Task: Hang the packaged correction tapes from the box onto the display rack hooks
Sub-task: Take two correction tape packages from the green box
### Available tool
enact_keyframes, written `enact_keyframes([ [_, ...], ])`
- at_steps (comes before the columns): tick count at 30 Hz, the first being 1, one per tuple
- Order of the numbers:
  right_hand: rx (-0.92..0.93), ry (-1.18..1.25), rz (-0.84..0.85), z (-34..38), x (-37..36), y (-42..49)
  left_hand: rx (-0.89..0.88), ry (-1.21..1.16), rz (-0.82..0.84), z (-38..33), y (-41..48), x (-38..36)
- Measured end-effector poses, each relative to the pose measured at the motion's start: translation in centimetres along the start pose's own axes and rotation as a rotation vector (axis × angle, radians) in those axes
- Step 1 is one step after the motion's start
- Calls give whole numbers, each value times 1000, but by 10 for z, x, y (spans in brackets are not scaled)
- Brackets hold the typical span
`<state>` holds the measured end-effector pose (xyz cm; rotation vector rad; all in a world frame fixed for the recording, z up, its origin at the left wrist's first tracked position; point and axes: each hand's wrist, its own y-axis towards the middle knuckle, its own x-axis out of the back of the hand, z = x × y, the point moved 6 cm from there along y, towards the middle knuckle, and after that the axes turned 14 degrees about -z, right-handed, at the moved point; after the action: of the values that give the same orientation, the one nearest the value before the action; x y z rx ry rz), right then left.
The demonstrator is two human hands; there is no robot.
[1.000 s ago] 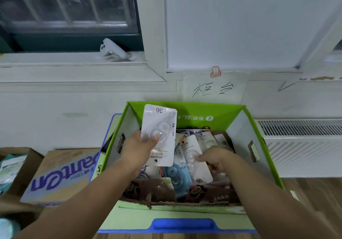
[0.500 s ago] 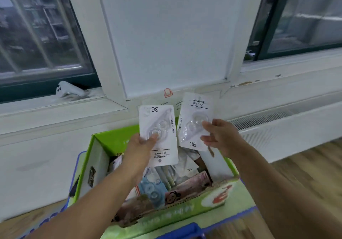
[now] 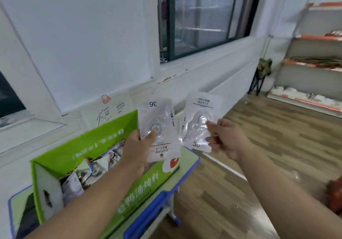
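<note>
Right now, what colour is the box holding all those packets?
The box is bright green with white lettering, clearest in the head view.

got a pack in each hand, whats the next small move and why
Probably carry both toward the orange-edged shelving at far right. The left hand pinches one clear plastic correction tape pack and the right hand pinches a second clear pack. Both are held up out of the green cardboard box, and no hooks show within reach here.
</note>
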<state>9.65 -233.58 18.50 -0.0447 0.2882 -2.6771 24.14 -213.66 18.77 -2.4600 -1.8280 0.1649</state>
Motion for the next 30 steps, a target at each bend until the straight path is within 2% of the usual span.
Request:
enact_keyframes([
  [3,15,7,-34,8,29,-14,-39,35,38,-7,-13,-15],
  [7,45,2,-34,17,54,-25,-72,0,-42,-15,-24,-19],
  [16,32,-110,67,-10,92,-18,47,-75,-184,36,-79,-46],
  [22,-33,-87,183,-29,48,-23,48,-40,-238,31,-90,-8],
  [25,12,-92,222,-19,18,-21,8,41,-272,19,-66,21],
  [30,79,-55,197,0,-31,0,-12,129,-351,13,-3,64],
])
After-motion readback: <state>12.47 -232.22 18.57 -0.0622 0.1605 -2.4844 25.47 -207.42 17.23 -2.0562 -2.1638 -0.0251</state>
